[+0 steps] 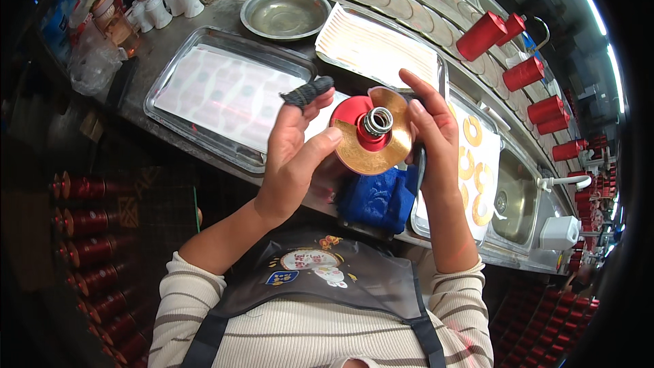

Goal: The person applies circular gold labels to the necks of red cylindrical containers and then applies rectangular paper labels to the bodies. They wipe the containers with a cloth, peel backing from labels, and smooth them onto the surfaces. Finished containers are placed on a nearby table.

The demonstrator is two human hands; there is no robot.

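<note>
In front of me a red canister [348,109] has its round end turned up, and a ring of metal coils [377,122] stands at its centre. Around that lies a gold C-shaped label [361,155] with a gap at the upper left. My left hand [294,146] rests its thumb on the label's left part; its other fingers are raised and apart, one wrapped in a black finger cover [308,91]. On the other side, the thumb of my right hand [436,126] is at the label's right edge, with the index finger stretched out. The canister's lower body is mostly hidden.
Behind are a metal tray with a patterned white sheet [218,88], a steel bowl [285,12] and a striped sheet [375,41]. At right lie gold labels [480,177] on a sheet, beside a sink [514,208]. A blue cloth [378,197] sits below the canister; red canisters [481,36] line a conveyor.
</note>
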